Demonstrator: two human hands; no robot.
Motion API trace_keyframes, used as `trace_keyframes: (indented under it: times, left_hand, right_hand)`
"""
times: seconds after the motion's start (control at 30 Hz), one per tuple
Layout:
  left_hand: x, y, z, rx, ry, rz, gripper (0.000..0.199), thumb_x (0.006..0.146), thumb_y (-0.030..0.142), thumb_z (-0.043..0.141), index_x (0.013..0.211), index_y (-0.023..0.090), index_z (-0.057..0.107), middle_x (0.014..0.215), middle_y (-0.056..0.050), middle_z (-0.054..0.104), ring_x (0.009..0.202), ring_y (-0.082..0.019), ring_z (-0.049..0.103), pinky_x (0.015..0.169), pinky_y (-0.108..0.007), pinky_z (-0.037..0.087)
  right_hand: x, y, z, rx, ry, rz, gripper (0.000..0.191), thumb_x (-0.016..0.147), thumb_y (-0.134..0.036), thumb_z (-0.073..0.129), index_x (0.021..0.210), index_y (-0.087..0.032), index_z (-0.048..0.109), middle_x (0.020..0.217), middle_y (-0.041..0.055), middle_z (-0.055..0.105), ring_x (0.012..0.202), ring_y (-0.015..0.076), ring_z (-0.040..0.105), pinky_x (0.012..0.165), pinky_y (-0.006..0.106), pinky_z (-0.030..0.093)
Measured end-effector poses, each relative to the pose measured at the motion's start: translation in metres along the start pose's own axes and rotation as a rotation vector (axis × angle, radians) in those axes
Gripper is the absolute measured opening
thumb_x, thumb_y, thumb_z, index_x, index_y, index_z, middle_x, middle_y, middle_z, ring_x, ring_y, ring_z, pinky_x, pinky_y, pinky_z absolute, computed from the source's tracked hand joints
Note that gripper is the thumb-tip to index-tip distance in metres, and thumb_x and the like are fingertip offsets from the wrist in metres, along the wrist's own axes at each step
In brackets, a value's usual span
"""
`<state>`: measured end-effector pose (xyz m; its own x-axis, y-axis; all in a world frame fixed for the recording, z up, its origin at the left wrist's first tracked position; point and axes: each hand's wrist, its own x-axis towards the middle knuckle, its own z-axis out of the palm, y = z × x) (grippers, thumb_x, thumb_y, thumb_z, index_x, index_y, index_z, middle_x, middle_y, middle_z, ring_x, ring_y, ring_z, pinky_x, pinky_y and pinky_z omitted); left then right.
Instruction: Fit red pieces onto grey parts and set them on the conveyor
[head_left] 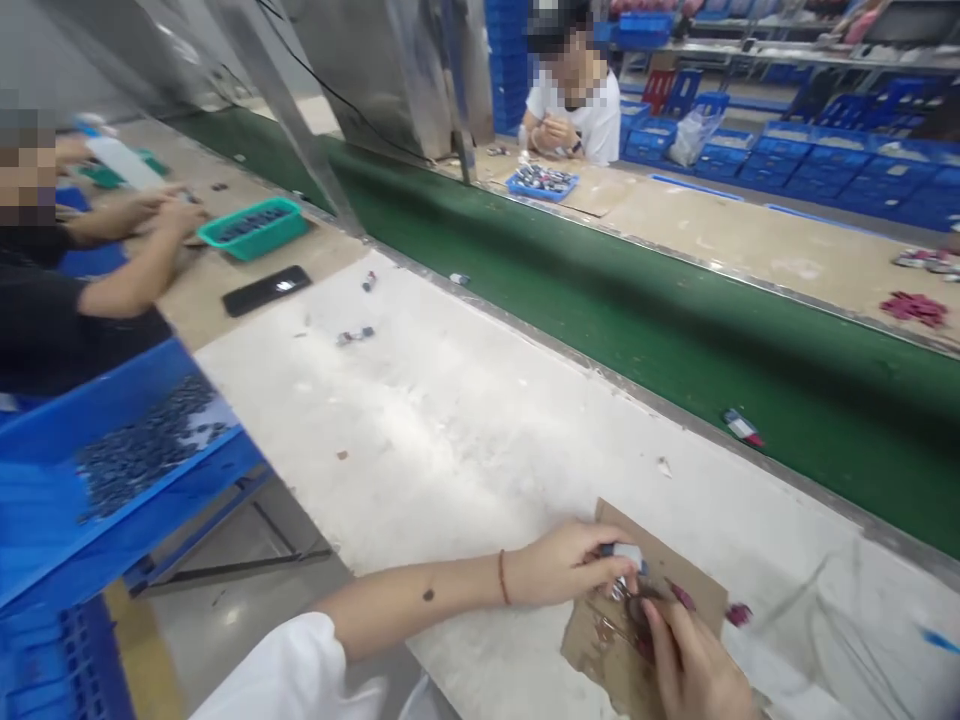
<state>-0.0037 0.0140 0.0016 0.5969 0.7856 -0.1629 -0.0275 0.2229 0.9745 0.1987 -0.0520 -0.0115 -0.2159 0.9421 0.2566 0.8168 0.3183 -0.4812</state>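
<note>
Near the front of the white worktop, my left hand (577, 565) is closed on a small grey-and-white part (624, 553) with a dark end. Close beside it, to the lower right, my right hand (694, 660) has its fingers pinched at the lower end of that part; what it grips is too small and blurred to name. Both hands are over a piece of brown cardboard (675, 558) with dark, wet-looking stains. A dark red bit (739, 613) lies at the cardboard's right edge, and another red bit (681, 596) lies between my hands.
A green conveyor belt (600, 290) runs diagonally beyond the worktop (420, 420), bearing a few small parts. At left are a phone (267, 290), a teal basket (255, 230), a blue tray (45, 500) of dark pieces and a person's arms. Another person sits across the belt behind a blue basket (541, 183).
</note>
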Motion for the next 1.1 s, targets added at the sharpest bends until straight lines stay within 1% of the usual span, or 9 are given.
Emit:
trace_keyframes:
  times: [0.07, 0.13, 0.2, 0.3, 0.43, 0.53, 0.8, 0.97, 1.1]
  left_hand:
    - [-0.003, 0.001, 0.001, 0.112, -0.012, 0.040, 0.032, 0.093, 0.039, 0.049, 0.106, 0.014, 0.063, 0.088, -0.008, 0.072, 0.067, -0.014, 0.060, 0.064, -0.026, 0.050]
    - [-0.006, 0.001, 0.002, 0.229, -0.022, 0.071, 0.028, 0.095, 0.035, 0.047, 0.106, 0.015, 0.063, 0.090, -0.008, 0.072, 0.073, -0.016, 0.062, 0.066, -0.026, 0.050]
    - [-0.008, 0.000, 0.003, 0.324, -0.042, 0.114, 0.027, 0.096, 0.034, 0.045, 0.106, 0.016, 0.063, 0.092, -0.008, 0.071, 0.079, -0.017, 0.064, 0.071, -0.027, 0.050]
    - [-0.011, -0.001, 0.005, 0.436, -0.080, 0.201, 0.029, 0.099, 0.034, 0.041, 0.109, 0.016, 0.061, 0.099, -0.009, 0.071, 0.087, -0.020, 0.065, 0.078, -0.030, 0.050]
    - [-0.013, -0.003, 0.007, 0.567, -0.116, 0.260, 0.035, 0.102, 0.038, 0.035, 0.110, 0.017, 0.061, 0.101, -0.010, 0.071, 0.091, -0.021, 0.065, 0.080, -0.031, 0.050]
    - [-0.013, -0.004, 0.007, 0.588, -0.119, 0.272, 0.035, 0.102, 0.038, 0.034, 0.110, 0.017, 0.061, 0.099, -0.010, 0.071, 0.089, -0.021, 0.066, 0.079, -0.031, 0.050]
    - [-0.013, -0.004, 0.009, 0.589, -0.118, 0.263, 0.033, 0.102, 0.036, 0.036, 0.111, 0.017, 0.061, 0.099, -0.009, 0.071, 0.089, -0.020, 0.066, 0.083, -0.031, 0.052]
    - [-0.014, -0.007, 0.008, 0.635, -0.120, 0.286, 0.034, 0.102, 0.037, 0.034, 0.111, 0.017, 0.061, 0.096, -0.009, 0.071, 0.087, -0.020, 0.065, 0.078, -0.031, 0.052]
    - [-0.014, -0.012, 0.009, 0.689, -0.130, 0.321, 0.035, 0.103, 0.036, 0.033, 0.111, 0.017, 0.061, 0.097, -0.010, 0.071, 0.086, -0.020, 0.065, 0.075, -0.031, 0.053]
  right_hand:
    - [0.002, -0.014, -0.007, 0.211, -0.027, 0.168, 0.036, 0.098, -0.044, 0.045, 0.076, -0.023, 0.065, 0.062, 0.0012, 0.069, 0.048, 0.0162, 0.064, 0.047, 0.024, 0.051]
    - [0.006, -0.025, -0.013, 0.405, 0.050, 0.375, 0.041, 0.094, -0.050, 0.048, 0.068, -0.022, 0.062, 0.057, 0.0010, 0.066, 0.046, 0.0154, 0.062, 0.045, 0.024, 0.050]
    - [0.009, -0.032, -0.015, 0.575, 0.174, 0.537, 0.044, 0.088, -0.057, 0.055, 0.067, -0.020, 0.063, 0.057, 0.0023, 0.065, 0.048, 0.0158, 0.060, 0.044, 0.024, 0.050]
    - [0.013, -0.038, -0.016, 0.760, 0.294, 0.659, 0.046, 0.080, -0.062, 0.064, 0.064, -0.019, 0.062, 0.059, 0.0029, 0.064, 0.047, 0.0129, 0.054, 0.043, 0.023, 0.046]
    - [0.017, -0.045, -0.013, 0.860, 0.290, 0.677, 0.047, 0.079, -0.064, 0.065, 0.063, -0.019, 0.060, 0.047, -0.0034, 0.050, 0.041, 0.0095, 0.041, 0.040, 0.021, 0.040]
    - [0.019, -0.049, -0.011, 0.869, 0.253, 0.665, 0.048, 0.081, -0.064, 0.061, 0.063, -0.020, 0.058, 0.045, -0.0061, 0.043, 0.041, 0.0097, 0.039, 0.039, 0.021, 0.038]
    - [0.019, -0.050, -0.005, 0.861, 0.225, 0.620, 0.046, 0.087, -0.060, 0.057, 0.063, -0.021, 0.052, 0.047, -0.0061, 0.043, 0.043, 0.0103, 0.040, 0.042, 0.022, 0.037]
    - [0.016, -0.049, 0.001, 0.853, 0.199, 0.612, 0.044, 0.089, -0.057, 0.054, 0.065, -0.021, 0.054, 0.049, -0.0065, 0.042, 0.044, 0.0100, 0.037, 0.043, 0.022, 0.035]
    - [0.013, -0.050, 0.003, 0.766, 0.197, 0.594, 0.042, 0.091, -0.054, 0.053, 0.064, -0.021, 0.053, 0.052, -0.0053, 0.045, 0.047, 0.0107, 0.039, 0.046, 0.023, 0.035]
